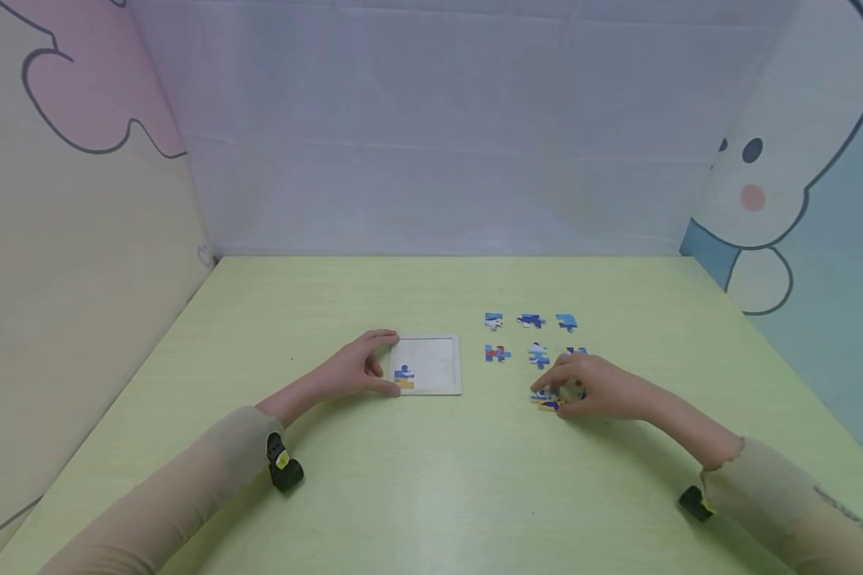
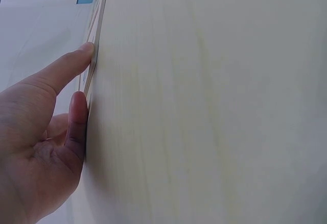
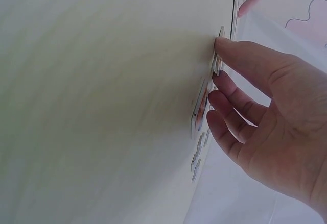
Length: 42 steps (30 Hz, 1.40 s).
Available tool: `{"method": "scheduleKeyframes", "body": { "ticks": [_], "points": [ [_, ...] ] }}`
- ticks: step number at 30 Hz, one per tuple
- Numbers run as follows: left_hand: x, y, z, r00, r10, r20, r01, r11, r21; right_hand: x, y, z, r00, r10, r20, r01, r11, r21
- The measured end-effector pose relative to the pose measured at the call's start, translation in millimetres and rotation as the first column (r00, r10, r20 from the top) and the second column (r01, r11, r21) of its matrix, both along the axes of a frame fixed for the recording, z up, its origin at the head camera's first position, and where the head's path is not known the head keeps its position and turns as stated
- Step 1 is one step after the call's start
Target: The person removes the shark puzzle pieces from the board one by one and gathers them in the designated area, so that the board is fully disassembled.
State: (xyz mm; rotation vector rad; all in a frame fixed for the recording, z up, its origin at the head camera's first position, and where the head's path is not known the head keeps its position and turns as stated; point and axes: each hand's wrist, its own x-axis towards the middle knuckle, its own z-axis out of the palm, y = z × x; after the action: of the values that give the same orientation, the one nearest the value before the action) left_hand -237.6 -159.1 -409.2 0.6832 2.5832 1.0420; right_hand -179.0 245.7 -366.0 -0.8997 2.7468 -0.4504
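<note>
A white square puzzle tray (image 1: pixel 435 366) lies flat on the table. In its lower-left corner sits a blue and yellow jigsaw piece (image 1: pixel 404 378). My left hand (image 1: pixel 352 367) holds the tray by its left side, thumb at the near corner and forefinger at the far one. To the right, my right hand (image 1: pixel 597 389) pinches a blue and yellow jigsaw piece (image 1: pixel 546 399) between thumb and fingers, low over the table. In the right wrist view that piece (image 3: pixel 218 60) appears edge-on, close to the tabletop. Another piece (image 3: pixel 199 109) lies beneath the curled fingers, partly hidden in the head view.
Several loose pieces lie in rows beyond the right hand, among them a red and blue piece (image 1: pixel 497 354), a white and blue piece (image 1: pixel 538 355) and a dark blue piece (image 1: pixel 531 320). A pale wall (image 1: pixel 446 128) stands behind the yellow-green table (image 1: pixel 417 487).
</note>
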Motion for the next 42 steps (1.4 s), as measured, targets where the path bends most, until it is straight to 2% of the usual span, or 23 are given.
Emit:
{"method": "scheduleKeyframes", "body": {
  "ticks": [18,24,33,42],
  "points": [
    [-4.0,1.8,-4.9,1.000,-0.004,0.004,0.004,1.000,-0.002,-6.3,2.0,-4.2,1.000,0.007,0.012,-0.008,1.000,0.016],
    [-5.9,2.2,-6.9,1.000,-0.004,0.009,0.004,1.000,0.006,-9.2,-3.0,0.6,0.999,0.013,0.029,-0.015,0.997,0.069],
    [-8.1,1.8,-10.4,1.000,-0.001,0.020,0.001,1.000,0.009,-18.4,-33.4,14.8,0.997,0.049,0.061,-0.054,0.994,0.095],
    [-11.4,-1.0,-10.0,0.998,-0.031,0.049,0.032,1.000,-0.002,-37.1,-74.0,11.7,0.991,0.133,0.011,-0.134,0.989,0.059]
  ]
}}
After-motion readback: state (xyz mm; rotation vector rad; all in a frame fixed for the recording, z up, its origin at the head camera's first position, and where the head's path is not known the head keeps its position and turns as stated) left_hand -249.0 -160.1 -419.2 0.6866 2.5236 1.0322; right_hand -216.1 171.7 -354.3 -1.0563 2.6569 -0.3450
